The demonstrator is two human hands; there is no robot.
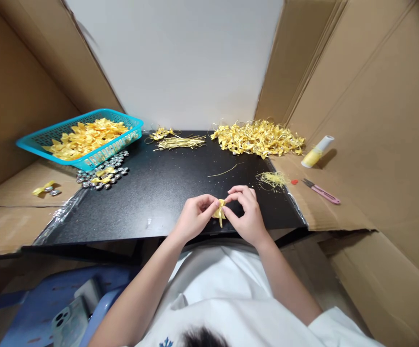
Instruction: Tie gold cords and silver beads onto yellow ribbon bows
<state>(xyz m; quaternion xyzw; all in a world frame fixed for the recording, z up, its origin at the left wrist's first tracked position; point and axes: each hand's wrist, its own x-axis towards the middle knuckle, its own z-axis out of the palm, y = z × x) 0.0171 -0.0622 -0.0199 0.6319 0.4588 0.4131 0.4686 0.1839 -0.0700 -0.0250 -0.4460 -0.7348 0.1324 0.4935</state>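
A small yellow ribbon bow (219,212) is held up just above the table's front edge, between both hands. My left hand (197,212) pinches its left side with thumb and forefinger. From the other side, my right hand (244,212) grips the bow's upper right part between thumb and fingertips, the remaining fingers curled. A short yellow tail hangs below the bow. Fine detail at its middle is too small to make out. Beyond the hands, a single gold wire tie (225,170) lies on the black table (151,193).
At the left, a turquoise basket (115,144) holds yellow ribbon bows, with silvery beads (86,179) beside it. Gold ties (182,141) and a heap of finished-looking bows (260,137) lie at the back. Thread scraps (272,180), pink-handled snips (321,192) and a thread spool (317,152) are right.
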